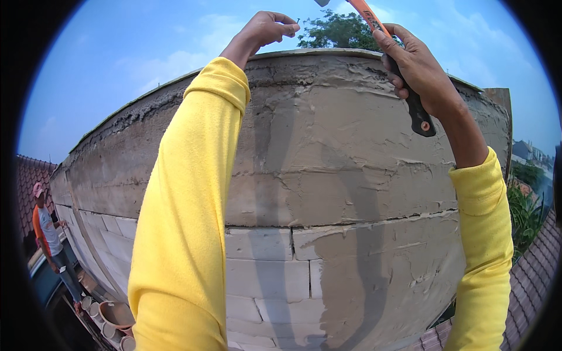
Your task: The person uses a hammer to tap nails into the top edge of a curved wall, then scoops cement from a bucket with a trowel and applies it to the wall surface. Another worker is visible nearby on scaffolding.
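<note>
Both my arms, in yellow sleeves, reach up to the top of a block wall [351, 134] partly coated with grey mortar. My left hand [268, 29] is closed in a pinch above the wall's top edge, with a small thin nail [298, 21] at its fingertips. My right hand [418, 67] wraps round the black grip of a hammer [418, 111] with an orange shaft. Its shaft slants up and left toward my left hand; most of the metal head lies beyond the upper border. A thin board [316, 52] runs along the wall's top, just under my hands.
Down at the far left stands another person [48, 234] in an orange and white shirt, beside the wall. Several buckets and a wide brown tub [117, 315] are near that person. Tiled roofs [533, 281] slope at the lower right, and a tree [339, 30] rises behind the wall.
</note>
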Demonstrator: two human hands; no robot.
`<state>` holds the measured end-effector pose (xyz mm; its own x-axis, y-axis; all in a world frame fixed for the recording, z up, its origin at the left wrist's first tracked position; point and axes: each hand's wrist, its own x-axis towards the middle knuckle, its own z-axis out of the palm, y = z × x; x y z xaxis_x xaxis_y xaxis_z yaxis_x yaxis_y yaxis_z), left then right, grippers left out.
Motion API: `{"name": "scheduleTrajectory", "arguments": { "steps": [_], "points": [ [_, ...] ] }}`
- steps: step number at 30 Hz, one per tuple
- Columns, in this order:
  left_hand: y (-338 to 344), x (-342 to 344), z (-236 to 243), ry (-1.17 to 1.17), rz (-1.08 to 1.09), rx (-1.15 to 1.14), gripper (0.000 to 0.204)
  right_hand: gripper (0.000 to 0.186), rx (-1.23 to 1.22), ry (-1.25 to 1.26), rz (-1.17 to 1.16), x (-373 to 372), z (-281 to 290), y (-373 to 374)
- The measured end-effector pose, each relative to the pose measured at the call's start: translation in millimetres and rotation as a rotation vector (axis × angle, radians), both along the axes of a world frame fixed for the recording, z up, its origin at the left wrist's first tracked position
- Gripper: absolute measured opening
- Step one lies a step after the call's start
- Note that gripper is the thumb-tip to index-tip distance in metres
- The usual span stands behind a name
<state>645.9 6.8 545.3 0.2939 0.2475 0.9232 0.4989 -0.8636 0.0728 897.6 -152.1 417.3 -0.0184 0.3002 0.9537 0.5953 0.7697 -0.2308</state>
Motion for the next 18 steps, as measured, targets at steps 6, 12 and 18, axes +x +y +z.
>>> {"name": "scheduleTrajectory", "arguments": {
  "steps": [6,12,18],
  "points": [
    [34.8,16.4,16.1,0.112,0.106,-0.091,0.035,0.058,-0.004,-0.061,-0.234,32.3,48.6,2.9],
    [32.9,20.4,3.0,0.119,0.108,-0.145,0.041,0.054,0.014,-0.225,-0.486,30.6,95.1,18.8],
    [32.8,26.4,7.3,0.124,0.112,-0.122,0.037,0.053,-0.043,-0.387,-0.637,18.8,134.0,30.8]
  ]
}}
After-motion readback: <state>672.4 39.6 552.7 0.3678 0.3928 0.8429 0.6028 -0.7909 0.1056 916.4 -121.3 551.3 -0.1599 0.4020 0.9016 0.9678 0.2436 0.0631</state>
